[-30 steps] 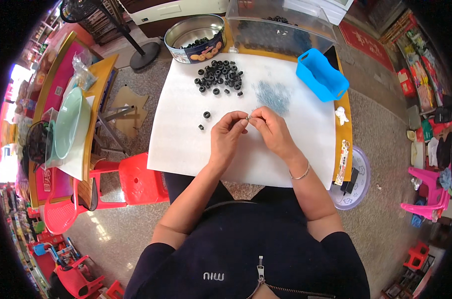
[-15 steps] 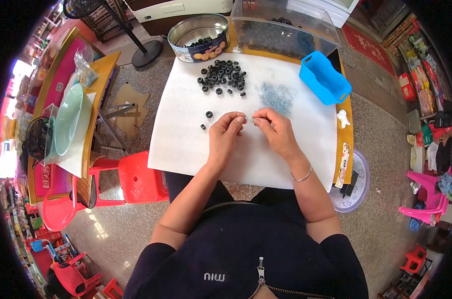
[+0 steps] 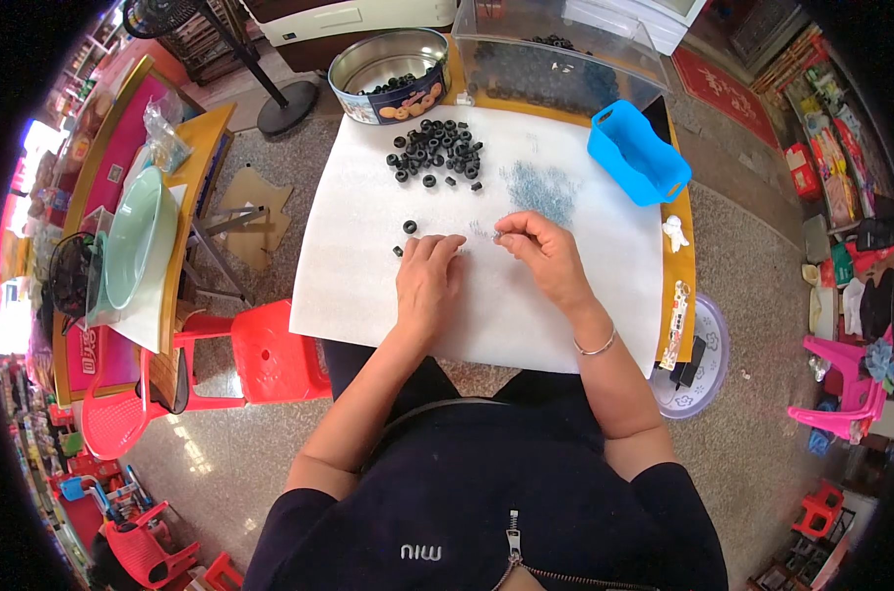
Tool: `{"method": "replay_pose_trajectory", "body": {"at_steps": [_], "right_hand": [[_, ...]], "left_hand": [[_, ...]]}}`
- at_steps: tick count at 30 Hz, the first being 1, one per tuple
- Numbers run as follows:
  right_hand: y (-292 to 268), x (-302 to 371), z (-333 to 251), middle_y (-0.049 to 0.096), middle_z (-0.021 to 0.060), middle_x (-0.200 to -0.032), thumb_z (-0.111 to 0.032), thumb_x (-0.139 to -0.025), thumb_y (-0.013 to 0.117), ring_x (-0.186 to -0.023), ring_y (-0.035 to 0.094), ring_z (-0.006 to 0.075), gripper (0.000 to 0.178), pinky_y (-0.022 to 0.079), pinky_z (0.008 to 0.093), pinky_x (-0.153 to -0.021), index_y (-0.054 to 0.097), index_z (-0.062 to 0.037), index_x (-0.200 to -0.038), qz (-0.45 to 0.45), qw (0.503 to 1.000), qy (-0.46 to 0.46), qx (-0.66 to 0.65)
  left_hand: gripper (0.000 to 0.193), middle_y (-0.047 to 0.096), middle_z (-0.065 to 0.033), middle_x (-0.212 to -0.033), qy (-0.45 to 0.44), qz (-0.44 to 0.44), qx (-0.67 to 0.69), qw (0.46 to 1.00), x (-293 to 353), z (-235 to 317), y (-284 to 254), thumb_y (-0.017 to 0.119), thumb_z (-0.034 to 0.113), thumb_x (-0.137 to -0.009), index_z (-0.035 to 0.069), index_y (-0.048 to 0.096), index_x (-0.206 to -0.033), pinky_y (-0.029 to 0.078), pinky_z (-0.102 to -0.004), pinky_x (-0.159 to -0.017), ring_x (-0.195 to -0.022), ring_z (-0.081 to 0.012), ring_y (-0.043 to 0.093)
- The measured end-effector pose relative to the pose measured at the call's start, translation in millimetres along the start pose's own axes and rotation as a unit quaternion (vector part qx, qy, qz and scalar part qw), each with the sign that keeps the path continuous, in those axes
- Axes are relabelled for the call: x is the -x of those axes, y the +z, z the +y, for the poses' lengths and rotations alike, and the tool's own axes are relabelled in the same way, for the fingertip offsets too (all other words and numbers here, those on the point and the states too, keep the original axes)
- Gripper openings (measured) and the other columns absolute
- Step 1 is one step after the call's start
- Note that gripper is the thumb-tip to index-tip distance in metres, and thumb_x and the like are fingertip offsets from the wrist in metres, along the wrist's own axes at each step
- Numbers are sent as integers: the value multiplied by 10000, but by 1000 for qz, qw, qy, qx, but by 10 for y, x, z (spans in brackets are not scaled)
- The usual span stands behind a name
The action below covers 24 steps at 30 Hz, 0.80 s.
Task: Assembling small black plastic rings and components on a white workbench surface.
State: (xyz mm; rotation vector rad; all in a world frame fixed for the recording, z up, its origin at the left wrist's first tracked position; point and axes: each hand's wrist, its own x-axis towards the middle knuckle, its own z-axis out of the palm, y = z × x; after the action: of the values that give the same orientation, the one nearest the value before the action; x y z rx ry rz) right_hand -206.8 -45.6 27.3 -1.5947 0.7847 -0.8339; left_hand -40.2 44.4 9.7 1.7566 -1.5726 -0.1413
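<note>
Over the white sheet [image 3: 349, 286], my left hand [image 3: 429, 281] lies palm down with its fingers stretched to the right. Two black ring-shaped parts are close by: one ring [image 3: 410, 227] and a smaller black piece [image 3: 398, 251]. My right hand [image 3: 545, 258] pinches thumb against forefinger; whatever is between the tips is too small to make out. A few tiny silvery bits [image 3: 479, 229] lie just left of those fingertips. Beyond the right hand spreads a scatter of small bluish-silver pieces [image 3: 542, 192]. A heap of black rings [image 3: 435, 148] sits farther back to the left.
A round tin [image 3: 353, 103] with black parts inside stands at the back, beside a clear plastic bin [image 3: 565, 89]. The blue basket [image 3: 639, 163] sits at the right edge, with a small white figure [image 3: 674, 232] and a patterned strip [image 3: 676, 325] nearer me. A red stool [image 3: 275, 355] stands left.
My left hand has drawn back left and down from my right hand, its pinch loosened into stretched fingers. The right hand stays nearly in place, still pinching. Tiny bits now show between the hands.
</note>
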Motion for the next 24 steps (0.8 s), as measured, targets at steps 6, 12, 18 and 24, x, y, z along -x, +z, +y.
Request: {"method": "replay_pose_trajectory", "body": {"at_steps": [6, 12, 18, 24], "right_hand": [[15, 10, -41, 672, 34, -893, -50, -874, 627, -815, 583, 83, 130, 464, 221, -725, 656, 0, -990, -8, 999, 16, -46], [37, 4, 15, 635, 2, -880, -79, -915, 582, -767, 535, 51, 149, 445, 201, -700, 639, -20, -1039, -27, 998, -41, -35], [27, 22, -65, 621, 70, -755, -154, -924, 582, -710, 548, 113, 157, 440, 264, -635, 608, 0, -925, -8, 997, -22, 70], [38, 2, -51, 590, 120, -713, -177, -914, 594, -659, 552, 184, 187, 442, 301, -621, 579, 6, -879, -6, 989, -53, 137]], "left_hand": [[170, 636, -87, -915, -28, 28, 115, 993, -86, 149, 11, 667, 95, -831, 53, 665, -996, 480, -329, -717, -841, -232, 573], [137, 634, -89, -821, -135, 29, 289, 947, -123, 275, 117, 689, 137, -847, 34, 684, -937, 466, -300, -644, -694, -181, 565], [127, 640, -84, -819, -146, 14, 279, 949, -107, 240, 143, 676, 123, -865, 22, 678, -942, 466, -273, -648, -694, -146, 571], [140, 649, -47, -856, -170, -2, 359, 918, -107, 244, 174, 662, 84, -876, -10, 651, -978, 460, -235, -645, -728, -85, 556]]}}
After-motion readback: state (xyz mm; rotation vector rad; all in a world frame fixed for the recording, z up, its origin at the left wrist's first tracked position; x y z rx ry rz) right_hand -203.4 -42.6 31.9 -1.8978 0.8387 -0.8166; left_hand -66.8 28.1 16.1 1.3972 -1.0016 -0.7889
